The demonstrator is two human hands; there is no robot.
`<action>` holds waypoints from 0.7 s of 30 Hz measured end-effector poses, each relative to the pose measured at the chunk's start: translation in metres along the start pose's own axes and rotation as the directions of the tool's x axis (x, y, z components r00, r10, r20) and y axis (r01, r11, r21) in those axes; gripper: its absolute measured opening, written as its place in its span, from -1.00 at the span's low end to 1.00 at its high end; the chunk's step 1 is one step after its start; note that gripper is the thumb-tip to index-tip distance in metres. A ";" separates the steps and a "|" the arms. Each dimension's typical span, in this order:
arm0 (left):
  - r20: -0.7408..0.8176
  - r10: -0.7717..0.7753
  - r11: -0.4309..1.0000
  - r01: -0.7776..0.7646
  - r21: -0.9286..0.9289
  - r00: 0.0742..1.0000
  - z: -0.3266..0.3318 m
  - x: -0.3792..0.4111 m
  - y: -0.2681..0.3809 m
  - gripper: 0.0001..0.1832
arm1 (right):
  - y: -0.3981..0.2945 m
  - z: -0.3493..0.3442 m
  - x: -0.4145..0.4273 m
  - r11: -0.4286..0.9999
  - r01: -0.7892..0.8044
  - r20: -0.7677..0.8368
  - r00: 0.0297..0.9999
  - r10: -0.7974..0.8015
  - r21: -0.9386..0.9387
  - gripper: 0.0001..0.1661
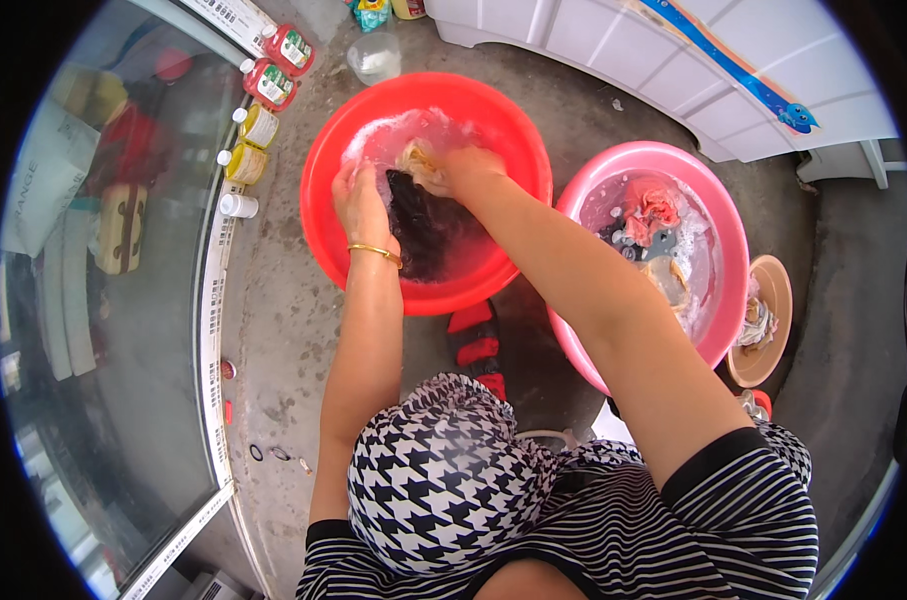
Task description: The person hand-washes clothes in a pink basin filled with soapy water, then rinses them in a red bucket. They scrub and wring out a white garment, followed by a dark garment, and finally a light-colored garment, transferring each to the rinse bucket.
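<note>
A red plastic basin [320, 247] holds cloudy, sudsy water and stands on the floor in front of me. Both of my hands are inside it. My right hand [470, 171] grips a wet cream-coloured cloth [417, 159] near the middle of the basin. On the left side, my left hand [362, 201] is at the edge of a soaked black cloth [423, 229], a gold bangle around its wrist. Whether its fingers pinch any fabric I cannot tell. Part of the black cloth lies under the water.
To the right, a pink basin [732, 225] contains suds and several garments, including a coral cloth [652, 206]. Beyond it sits a small tan basin [780, 300] with cloth inside. Several bottles [258, 126] line the glass panel [160, 300] at left. A clear tub [374, 58] stands behind the red basin.
</note>
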State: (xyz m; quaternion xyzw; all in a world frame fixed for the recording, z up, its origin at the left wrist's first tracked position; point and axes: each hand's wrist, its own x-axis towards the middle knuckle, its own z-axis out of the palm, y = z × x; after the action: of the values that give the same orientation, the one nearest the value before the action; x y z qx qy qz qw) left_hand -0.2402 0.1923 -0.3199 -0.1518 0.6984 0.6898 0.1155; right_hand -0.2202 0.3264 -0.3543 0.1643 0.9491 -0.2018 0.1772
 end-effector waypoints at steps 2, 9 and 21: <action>-0.006 -0.038 0.999 0.038 -0.012 0.999 0.004 0.001 0.000 -0.72 | -0.003 -0.001 -0.003 0.935 0.174 -0.184 0.975 -0.121 0.307 -0.58; 0.663 0.131 0.685 0.416 -0.598 0.738 -0.008 0.010 0.002 -0.71 | -0.061 -0.062 -0.069 -0.101 0.332 -0.344 0.848 -0.403 0.938 -0.68; 0.280 0.781 0.408 -0.796 0.447 0.558 0.010 -0.015 0.004 -0.78 | -0.051 0.003 -0.046 -0.785 -0.205 0.066 0.976 -0.206 0.584 -0.71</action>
State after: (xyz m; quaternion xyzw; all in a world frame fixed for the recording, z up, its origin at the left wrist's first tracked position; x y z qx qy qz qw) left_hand -0.2280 0.2030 -0.3106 0.2421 0.8446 0.4439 -0.1763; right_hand -0.1987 0.2697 -0.3216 0.1954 0.0834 -0.9772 0.0027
